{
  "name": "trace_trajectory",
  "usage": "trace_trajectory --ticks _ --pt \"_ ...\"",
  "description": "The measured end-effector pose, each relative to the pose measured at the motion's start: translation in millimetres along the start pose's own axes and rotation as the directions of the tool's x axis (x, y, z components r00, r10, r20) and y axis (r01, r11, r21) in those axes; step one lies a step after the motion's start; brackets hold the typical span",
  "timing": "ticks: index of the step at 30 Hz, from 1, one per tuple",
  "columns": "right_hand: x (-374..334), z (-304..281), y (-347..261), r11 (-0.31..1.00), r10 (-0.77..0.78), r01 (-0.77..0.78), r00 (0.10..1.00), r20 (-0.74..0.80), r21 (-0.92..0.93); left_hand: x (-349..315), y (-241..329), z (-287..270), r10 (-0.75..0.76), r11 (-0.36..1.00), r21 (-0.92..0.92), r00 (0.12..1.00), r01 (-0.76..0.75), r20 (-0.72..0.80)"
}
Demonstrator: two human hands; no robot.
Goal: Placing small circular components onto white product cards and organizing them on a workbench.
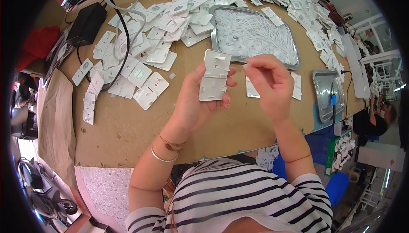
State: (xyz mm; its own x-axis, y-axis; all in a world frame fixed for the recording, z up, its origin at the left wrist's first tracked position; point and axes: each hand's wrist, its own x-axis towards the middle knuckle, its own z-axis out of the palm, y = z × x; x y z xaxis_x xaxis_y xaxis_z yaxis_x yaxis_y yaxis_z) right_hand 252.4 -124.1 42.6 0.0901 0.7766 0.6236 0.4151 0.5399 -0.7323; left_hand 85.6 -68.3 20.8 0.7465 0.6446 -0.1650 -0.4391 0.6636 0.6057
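Observation:
My left hand (189, 98) holds up a white plastic hinged case (214, 89), two square halves unfolded one above the other, their inner sides with small pegs facing me. To its right, my right hand (272, 86) pinches a small whitish piece (246, 66) between thumb and fingertips, a short way from the case and not touching it. Another white case (252, 89) lies on the table, partly hidden behind my right hand. Just beyond that hand is a metal tray (294, 66) heaped with small white plastic parts (251, 32).
Many white cases (164, 32) are piled at the back left and along the far edge of the brown table (128, 143). A smaller metal tray (317, 101) with a blue-handled tool (333, 100) sits at right. A black box (86, 24) and a looping cable (126, 41) are at left.

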Motion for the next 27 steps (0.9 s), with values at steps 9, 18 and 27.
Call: trace_trajectory --ticks 9,18,27 --pt "7.4 10.7 -7.3 0.905 0.417 -0.425 0.896 0.151 0.023 -1.9 2.8 -0.2 -0.081 0.979 0.185 0.995 0.089 -0.052" --pt "6.0 25.0 -6.5 0.819 0.571 -0.57 0.821 0.008 0.06 -0.7 0.6 -4.0 -0.08 0.939 0.327 0.993 0.102 -0.081" --pt "0.1 31.0 -0.1 0.845 0.529 -0.534 0.843 -0.102 -0.032 -2.4 -0.7 -4.5 -0.054 0.849 0.517 0.991 0.109 -0.12"
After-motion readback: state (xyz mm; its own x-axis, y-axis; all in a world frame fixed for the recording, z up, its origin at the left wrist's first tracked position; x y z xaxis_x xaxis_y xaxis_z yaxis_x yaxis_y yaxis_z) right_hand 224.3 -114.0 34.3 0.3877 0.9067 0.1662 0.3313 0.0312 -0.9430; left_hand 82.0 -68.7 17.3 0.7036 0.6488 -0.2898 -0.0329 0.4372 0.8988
